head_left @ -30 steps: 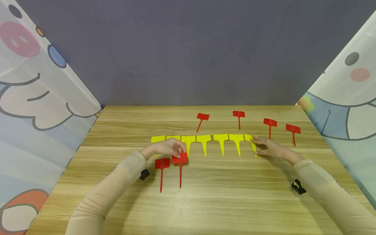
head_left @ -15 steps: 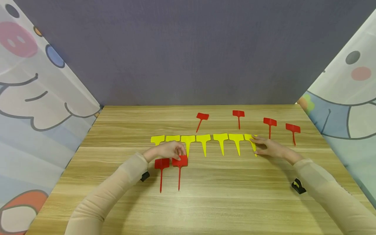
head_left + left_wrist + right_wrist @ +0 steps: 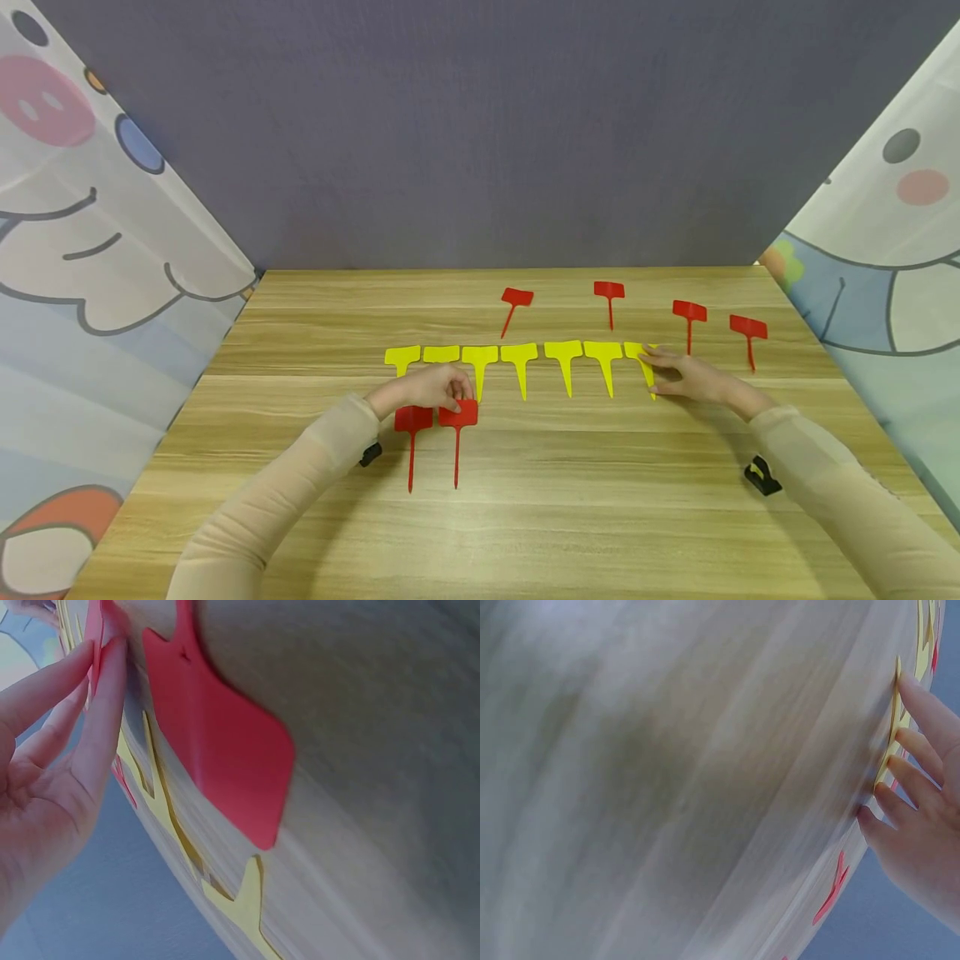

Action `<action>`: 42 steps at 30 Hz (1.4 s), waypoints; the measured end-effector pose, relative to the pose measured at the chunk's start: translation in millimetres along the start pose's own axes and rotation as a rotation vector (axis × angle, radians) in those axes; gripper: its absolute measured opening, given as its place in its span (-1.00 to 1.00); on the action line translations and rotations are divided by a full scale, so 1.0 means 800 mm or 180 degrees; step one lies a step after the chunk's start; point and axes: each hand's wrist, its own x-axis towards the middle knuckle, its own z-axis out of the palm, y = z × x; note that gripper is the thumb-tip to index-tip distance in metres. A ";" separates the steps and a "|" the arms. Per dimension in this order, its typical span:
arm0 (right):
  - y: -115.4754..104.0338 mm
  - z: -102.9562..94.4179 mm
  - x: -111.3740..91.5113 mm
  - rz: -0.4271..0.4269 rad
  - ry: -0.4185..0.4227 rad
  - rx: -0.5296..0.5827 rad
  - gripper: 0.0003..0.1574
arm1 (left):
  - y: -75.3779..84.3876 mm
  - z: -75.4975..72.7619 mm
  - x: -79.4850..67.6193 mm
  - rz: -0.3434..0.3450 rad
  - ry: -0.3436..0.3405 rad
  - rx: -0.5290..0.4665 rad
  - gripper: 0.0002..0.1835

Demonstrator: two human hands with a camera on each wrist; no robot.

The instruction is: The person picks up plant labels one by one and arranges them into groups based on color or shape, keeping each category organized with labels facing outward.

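My left hand point(image 3: 431, 387) pinches the wide head of a red T-shaped plant label point(image 3: 459, 414) between thumb and fingers, its stem pointing towards me. Just left of it lies a second red plant label point(image 3: 413, 419), large in the left wrist view point(image 3: 217, 735). A row of several yellow plant labels point(image 3: 519, 354) runs across the table behind; my left hand covers part of the leftmost two. At the row's right end, my right hand point(image 3: 693, 381) touches the last yellow label point(image 3: 637, 350) with extended fingers, thumb near its pointed tip. The right wrist view shows fingertips along that label's edge point(image 3: 895, 712).
Several more red labels lie behind the row, one at the back middle point(image 3: 517, 297) and one at far right point(image 3: 748, 327). Small black objects sit by the left wrist point(image 3: 371, 454) and right sleeve point(image 3: 762, 477). A grey panel point(image 3: 510, 142) stands behind the wooden table point(image 3: 570, 517).
My left hand has moved slightly towards me with the red label, bringing its head level with the neighbouring red one. The right hand stays on the yellow label.
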 end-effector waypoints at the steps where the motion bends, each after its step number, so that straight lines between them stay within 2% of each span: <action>1: 0.000 0.000 0.000 -0.0005 0.0003 -0.0001 -0.18 | 0.000 0.000 0.000 -0.0015 0.0006 0.0042 -0.82; 9: -0.001 -0.001 0.000 -0.0027 -0.0007 0.0026 -0.18 | 0.004 0.004 -0.002 -0.0063 0.0065 0.0425 -0.84; 15: 0.001 0.000 0.000 -0.0051 -0.0012 0.0055 -0.19 | 0.002 0.007 -0.001 -0.0067 0.0083 0.0583 -0.83; 30: 0.002 -0.001 0.000 -0.0045 -0.0018 0.0085 -0.18 | -0.001 0.014 -0.001 0.0105 0.0254 0.0716 -0.84; 37: 0.001 -0.001 0.000 -0.0038 -0.0020 0.0044 -0.18 | -0.004 0.016 0.000 0.0111 0.0290 0.0723 -0.85; 42: 0.001 -0.001 0.000 -0.0029 -0.0008 0.0051 -0.18 | -0.004 0.016 -0.004 0.0200 0.0385 0.0705 -0.85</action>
